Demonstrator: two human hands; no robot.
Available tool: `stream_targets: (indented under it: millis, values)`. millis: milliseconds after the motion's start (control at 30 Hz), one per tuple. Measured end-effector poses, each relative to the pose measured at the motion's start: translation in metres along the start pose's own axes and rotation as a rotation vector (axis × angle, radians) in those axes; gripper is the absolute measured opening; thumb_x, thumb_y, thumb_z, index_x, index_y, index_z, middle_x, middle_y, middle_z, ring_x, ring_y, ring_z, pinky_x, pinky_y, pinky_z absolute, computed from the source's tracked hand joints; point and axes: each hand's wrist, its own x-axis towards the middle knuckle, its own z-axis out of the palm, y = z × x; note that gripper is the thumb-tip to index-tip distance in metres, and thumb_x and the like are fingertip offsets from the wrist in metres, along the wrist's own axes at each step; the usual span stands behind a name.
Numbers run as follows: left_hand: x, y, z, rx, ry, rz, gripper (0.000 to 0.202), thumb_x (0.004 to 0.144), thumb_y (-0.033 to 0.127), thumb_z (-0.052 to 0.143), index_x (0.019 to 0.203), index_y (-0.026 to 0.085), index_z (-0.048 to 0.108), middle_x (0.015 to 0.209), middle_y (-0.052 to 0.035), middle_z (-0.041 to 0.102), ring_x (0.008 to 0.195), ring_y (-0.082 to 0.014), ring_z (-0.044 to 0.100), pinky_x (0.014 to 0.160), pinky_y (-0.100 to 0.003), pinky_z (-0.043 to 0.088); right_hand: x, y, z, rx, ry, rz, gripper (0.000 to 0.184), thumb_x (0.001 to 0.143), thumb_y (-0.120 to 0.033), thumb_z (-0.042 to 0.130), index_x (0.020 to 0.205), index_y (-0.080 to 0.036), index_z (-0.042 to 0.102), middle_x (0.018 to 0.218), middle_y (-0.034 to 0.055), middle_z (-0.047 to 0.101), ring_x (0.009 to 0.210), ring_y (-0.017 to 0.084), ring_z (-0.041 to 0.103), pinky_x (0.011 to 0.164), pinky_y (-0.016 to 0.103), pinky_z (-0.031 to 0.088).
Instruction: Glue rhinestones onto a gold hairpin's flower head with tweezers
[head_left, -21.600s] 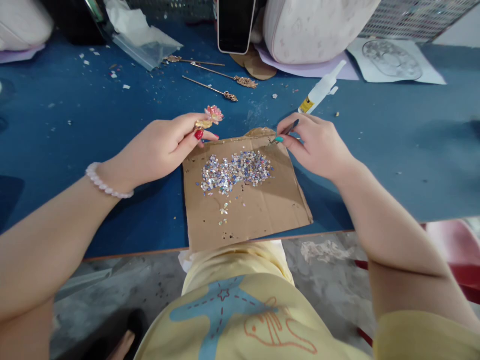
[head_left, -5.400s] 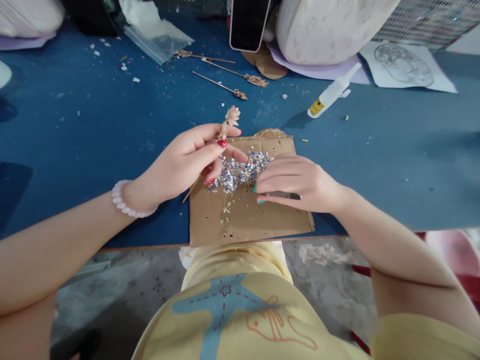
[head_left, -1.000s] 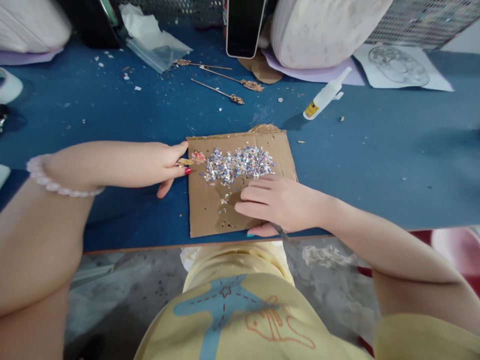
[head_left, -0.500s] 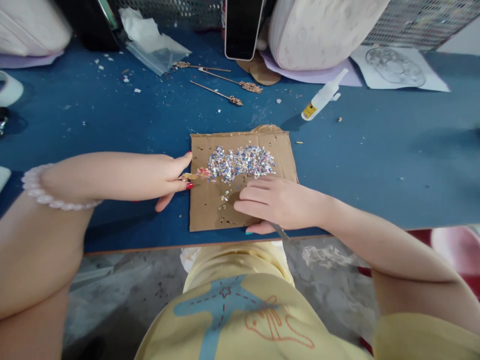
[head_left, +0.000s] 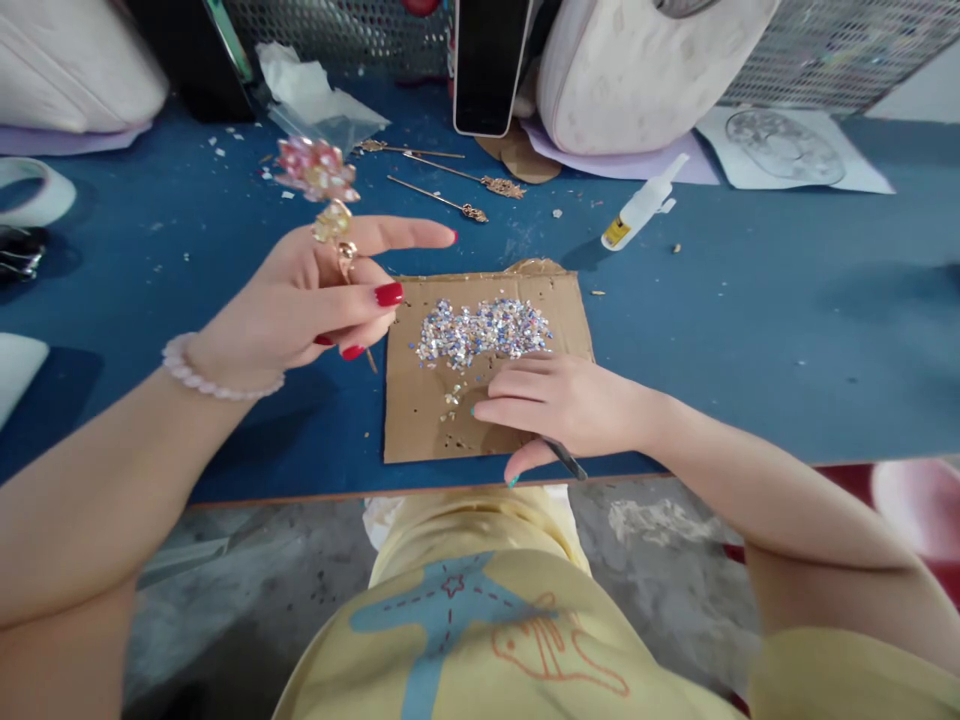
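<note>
I'm pinching a flower hairpin (head_left: 332,222) in my left hand (head_left: 300,300), upper left, its bloom covering part of the plastic bag (head_left: 352,118); my right hand (head_left: 559,400), holding tweezers (head_left: 566,460), is hiding some mid-frame cardboard (head_left: 416,425)

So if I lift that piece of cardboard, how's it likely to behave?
The cardboard looks fairly stiff, since it lies flat, and is probably light, being thin. The loose chips heaped on it would likely slide off if it tilted.

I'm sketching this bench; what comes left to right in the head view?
Round white tape roll, gold ornament with pink flower, brown cardboard sheet, white yellow-labelled plastic bottle, white paper with grey drawing.
</note>
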Motion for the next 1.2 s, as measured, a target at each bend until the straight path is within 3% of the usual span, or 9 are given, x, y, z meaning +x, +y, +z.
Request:
stream_targets:
  millis: [133,300,433,567,700,800,933,1067,1200]
  values:
    - [0.000,-0.010,0.011,-0.348,0.048,0.050,0.038,0.082,0.014,0.061,0.120,0.014,0.062,0.038,0.0124,0.041,0.033,-0.0042,0.031,0.041,-0.023,0.027,0.001,-0.001,-0.001,-0.014,0.001,-0.002,0.048,0.094,-0.055,0.044,0.109,-0.012,0.057,0.087,0.0071,0.063,0.082,0.022,0.061,0.069,0.033,0.050]
    - [0.004,-0.016,0.011,-0.389,0.111,0.109,0.018,0.085,0.022,0.065,0.101,0.014,0.065,0.039,0.0114,0.042,0.032,-0.0034,0.029,0.039,-0.023,0.022,0.001,-0.001,0.001,-0.010,-0.026,0.000,0.050,0.094,-0.057,0.043,0.108,-0.011,0.058,0.087,0.0072,0.063,0.080,0.021,0.060,0.069,0.033,0.050]
    - [0.004,-0.020,0.012,-0.363,-0.002,0.127,0.019,0.092,0.028,0.063,0.079,0.014,0.062,0.039,0.0094,0.043,0.034,-0.0015,0.029,0.041,-0.022,0.026,0.001,0.001,0.002,0.069,-0.011,0.019,0.049,0.094,-0.055,0.046,0.109,-0.010,0.059,0.088,0.0081,0.062,0.082,0.020,0.059,0.071,0.033,0.050]
    - [0.004,-0.029,0.013,-0.208,-0.161,0.037,0.036,0.095,0.039,0.058,0.069,0.016,0.060,0.043,0.0065,0.045,0.040,-0.0036,0.036,0.044,-0.023,0.028,0.000,0.002,-0.005,0.368,0.066,0.119,0.033,0.096,-0.039,0.053,0.112,-0.010,0.057,0.091,0.0078,0.060,0.081,0.015,0.055,0.073,0.029,0.048]
    - [0.004,-0.035,0.015,-0.152,-0.234,-0.024,0.049,0.096,0.046,0.053,0.057,0.017,0.056,0.044,0.0039,0.043,0.042,-0.0066,0.037,0.044,-0.025,0.027,-0.003,0.006,-0.015,0.846,0.251,0.276,0.027,0.095,-0.027,0.054,0.117,-0.011,0.054,0.095,0.0064,0.057,0.083,0.011,0.054,0.074,0.026,0.047]
    - [0.004,-0.035,0.018,-0.187,-0.198,-0.007,0.052,0.097,0.048,0.049,0.054,0.018,0.054,0.044,0.0029,0.043,0.041,-0.0072,0.038,0.044,-0.026,0.028,-0.005,0.011,-0.017,1.197,0.373,0.349,0.026,0.094,-0.022,0.055,0.118,-0.011,0.053,0.103,0.0073,0.057,0.085,0.010,0.056,0.075,0.024,0.047]
    - [0.004,-0.031,0.021,-0.109,-0.136,-0.011,0.050,0.099,0.047,0.046,0.061,0.017,0.060,0.051,0.0006,0.050,0.044,-0.0077,0.041,0.044,-0.024,0.030,-0.004,0.014,-0.015,1.429,0.460,0.437,0.021,0.095,-0.025,0.051,0.112,-0.014,0.056,0.106,0.0065,0.059,0.080,0.008,0.056,0.069,0.022,0.047]
    - [0.004,-0.029,0.026,0.077,-0.083,0.014,0.033,0.094,0.033,0.056,0.067,0.016,0.063,0.056,0.0019,0.049,0.049,-0.0069,0.037,0.045,-0.022,0.029,0.000,0.008,-0.015,1.480,0.491,0.547,0.022,0.094,-0.032,0.054,0.109,-0.017,0.058,0.107,0.0053,0.056,0.088,0.010,0.055,0.064,0.018,0.044]
    - [0.003,-0.027,0.033,0.117,-0.070,0.042,0.010,0.083,0.022,0.064,0.074,0.017,0.065,0.053,0.0060,0.039,0.047,-0.0060,0.030,0.042,-0.020,0.023,0.003,0.004,-0.014,1.435,0.484,0.553,0.033,0.092,-0.046,0.054,0.105,-0.017,0.058,0.094,0.0018,0.050,0.076,0.008,0.049,0.061,0.018,0.042]
